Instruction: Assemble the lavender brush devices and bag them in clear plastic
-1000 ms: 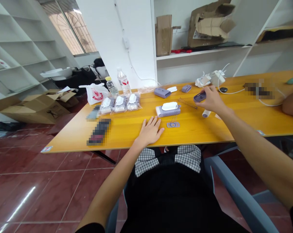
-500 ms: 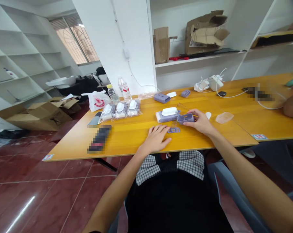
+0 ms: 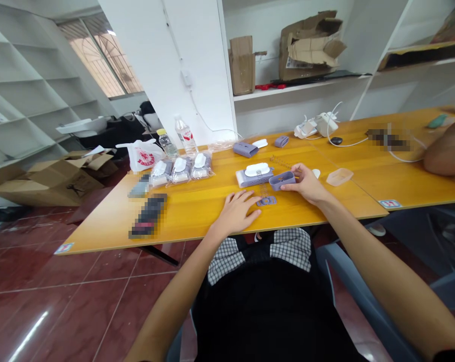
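Observation:
My right hand (image 3: 305, 183) grips a hollow purple plastic shell (image 3: 282, 181) by its right end, just above or on the table. My left hand (image 3: 238, 211) lies flat on the wood, fingers spread, its tips beside a flat purple piece with a ring in it (image 3: 267, 201). A coiled spring (image 3: 265, 190) is near that piece, and another spring (image 3: 280, 162) lies farther back. Left of the held shell rests a purple-and-white device (image 3: 254, 175) with a white oval top. Behind are a purple case (image 3: 245, 149) and a small purple part (image 3: 281, 141).
Several bagged purple-and-white units (image 3: 181, 170) stand left, before two bottles (image 3: 185, 134) and a plastic bag (image 3: 141, 155). A clear tray (image 3: 339, 176) lies right. A power strip (image 3: 325, 123) with cables and a mouse (image 3: 336, 141) are behind. Another person's arm (image 3: 446, 151) rests at far right.
The whole view has shifted slightly, moving the scene a little left in the picture. My left hand stays flat; my right hand still holds the purple shell in nearly the same place.

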### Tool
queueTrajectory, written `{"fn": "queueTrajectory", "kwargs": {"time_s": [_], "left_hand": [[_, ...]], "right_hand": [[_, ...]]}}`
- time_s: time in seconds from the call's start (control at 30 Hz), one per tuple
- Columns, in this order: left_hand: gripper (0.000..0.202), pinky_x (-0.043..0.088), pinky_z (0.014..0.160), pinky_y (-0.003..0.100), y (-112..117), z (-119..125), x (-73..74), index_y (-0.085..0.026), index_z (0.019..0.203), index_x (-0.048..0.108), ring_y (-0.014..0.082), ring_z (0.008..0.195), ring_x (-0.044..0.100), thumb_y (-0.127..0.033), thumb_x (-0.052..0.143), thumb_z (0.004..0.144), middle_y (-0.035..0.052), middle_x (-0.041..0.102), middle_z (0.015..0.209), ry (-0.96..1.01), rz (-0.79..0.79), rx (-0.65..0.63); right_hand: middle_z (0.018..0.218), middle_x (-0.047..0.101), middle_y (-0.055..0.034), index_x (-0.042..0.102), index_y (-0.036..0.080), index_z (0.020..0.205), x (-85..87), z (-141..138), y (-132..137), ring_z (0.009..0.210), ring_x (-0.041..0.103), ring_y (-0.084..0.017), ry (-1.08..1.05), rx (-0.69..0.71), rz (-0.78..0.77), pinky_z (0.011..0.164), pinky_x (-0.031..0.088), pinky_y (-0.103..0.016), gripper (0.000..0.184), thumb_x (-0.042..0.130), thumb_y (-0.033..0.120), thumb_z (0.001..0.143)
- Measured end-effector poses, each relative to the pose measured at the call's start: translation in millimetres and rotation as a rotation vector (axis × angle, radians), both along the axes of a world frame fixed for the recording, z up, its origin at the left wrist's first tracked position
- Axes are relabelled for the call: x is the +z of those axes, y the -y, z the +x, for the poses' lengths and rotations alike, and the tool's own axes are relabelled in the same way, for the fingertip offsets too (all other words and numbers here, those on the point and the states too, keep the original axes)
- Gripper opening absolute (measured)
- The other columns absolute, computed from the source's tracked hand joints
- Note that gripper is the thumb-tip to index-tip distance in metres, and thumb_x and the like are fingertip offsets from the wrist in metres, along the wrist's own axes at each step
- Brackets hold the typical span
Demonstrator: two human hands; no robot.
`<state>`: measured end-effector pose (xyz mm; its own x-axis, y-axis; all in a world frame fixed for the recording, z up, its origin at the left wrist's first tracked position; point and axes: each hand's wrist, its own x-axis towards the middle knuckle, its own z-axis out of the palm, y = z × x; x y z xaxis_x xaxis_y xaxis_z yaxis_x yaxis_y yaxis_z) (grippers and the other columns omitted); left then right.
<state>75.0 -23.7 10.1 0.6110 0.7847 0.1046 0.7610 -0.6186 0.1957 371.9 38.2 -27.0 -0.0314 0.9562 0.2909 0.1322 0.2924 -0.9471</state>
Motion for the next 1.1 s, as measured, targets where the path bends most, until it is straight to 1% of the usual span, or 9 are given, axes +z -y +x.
{"fn": "queueTrajectory", "kwargs": {"time_s": [0.17,0.33,0.43,0.53,0.63,0.73,0.87,0.97,1.1], "left_hand": [[0.042,0.036,0.129,0.062,-7,-7,-3.8,-0.028,0.147,0.065,0.0326,0.155,0.050,-0.044,0.056,0.110,0.0104,0.059,0.164,0.095,0.012,-0.024],[0.032,0.049,0.122,0.055,-19,-15,-8.5,-0.022,0.133,0.069,0.0324,0.137,0.066,-0.029,0.064,0.103,0.0127,0.073,0.143,0.308,0.002,0.025],[0.037,0.054,0.117,0.056,-22,-11,-10.9,-0.019,0.139,0.063,0.0321,0.132,0.070,-0.025,0.062,0.103,0.0166,0.071,0.144,0.539,0.004,0.109],[0.055,0.056,0.114,0.056,-19,1,-13.2,-0.021,0.153,0.051,0.0323,0.131,0.071,-0.032,0.069,0.102,0.0186,0.066,0.151,0.679,-0.043,0.095],[0.066,0.051,0.119,0.061,-15,14,-16.7,-0.022,0.158,0.046,0.0354,0.137,0.067,-0.031,0.074,0.099,0.0192,0.065,0.153,0.599,-0.061,0.084],[0.045,0.049,0.120,0.061,-14,19,-19.2,-0.022,0.145,0.059,0.0336,0.132,0.070,-0.025,0.068,0.101,0.0144,0.076,0.137,0.503,-0.055,0.097],[0.026,0.057,0.110,0.052,-12,18,-16.1,-0.020,0.129,0.069,0.0290,0.116,0.075,-0.029,0.062,0.106,0.0115,0.080,0.121,0.535,-0.076,0.029],[0.027,0.061,0.095,0.042,-9,17,-11.0,-0.018,0.126,0.072,0.0239,0.098,0.077,-0.029,0.054,0.108,0.0097,0.080,0.109,0.595,-0.153,-0.040],[0.029,0.060,0.086,0.036,-6,15,-7.7,-0.018,0.113,0.076,0.0208,0.084,0.074,-0.027,0.048,0.107,0.0058,0.076,0.090,0.644,-0.194,-0.039]], "right_hand": [[0.095,0.078,0.0014,0.056,0.029,0.102,8.3,-5,6,0.088,0.077,-0.023,-0.261,0.041,-0.077,0.084,0.063,-0.039,0.075,0.109,0.037,0.049],[0.108,0.078,0.0002,0.073,0.032,0.115,21.3,-9,15,0.091,0.075,-0.021,-0.394,0.140,-0.141,0.078,0.065,-0.036,0.063,0.105,0.033,0.060],[0.110,0.079,-0.0005,0.075,0.033,0.116,25.2,-10,18,0.093,0.075,-0.022,-0.466,0.207,-0.196,0.078,0.067,-0.038,0.059,0.104,0.033,0.064],[0.098,0.080,0.0015,0.073,0.032,0.107,25.6,-13,18,0.078,0.074,-0.019,-0.522,0.246,-0.254,0.067,0.065,-0.035,0.053,0.105,0.038,0.065],[0.088,0.078,0.0020,0.074,0.028,0.097,26.0,-17,16,0.073,0.072,-0.017,-0.573,0.226,-0.248,0.065,0.063,-0.032,0.048,0.105,0.044,0.065],[0.089,0.079,0.0010,0.079,0.028,0.099,28.3,-22,14,0.077,0.074,-0.018,-0.595,0.178,-0.229,0.067,0.062,-0.031,0.048,0.105,0.050,0.064],[0.096,0.081,0.0006,0.083,0.031,0.103,34.0,-29,14,0.082,0.073,-0.018,-0.558,0.165,-0.195,0.068,0.060,-0.030,0.044,0.102,0.050,0.069],[0.099,0.081,-0.0002,0.085,0.032,0.105,38.9,-33,17,0.084,0.071,-0.017,-0.522,0.174,-0.179,0.068,0.058,-0.029,0.039,0.099,0.049,0.073],[0.100,0.080,-0.0016,0.084,0.030,0.103,41.7,-33,20,0.084,0.070,-0.018,-0.500,0.142,-0.170,0.068,0.057,-0.031,0.038,0.098,0.049,0.074]]}}
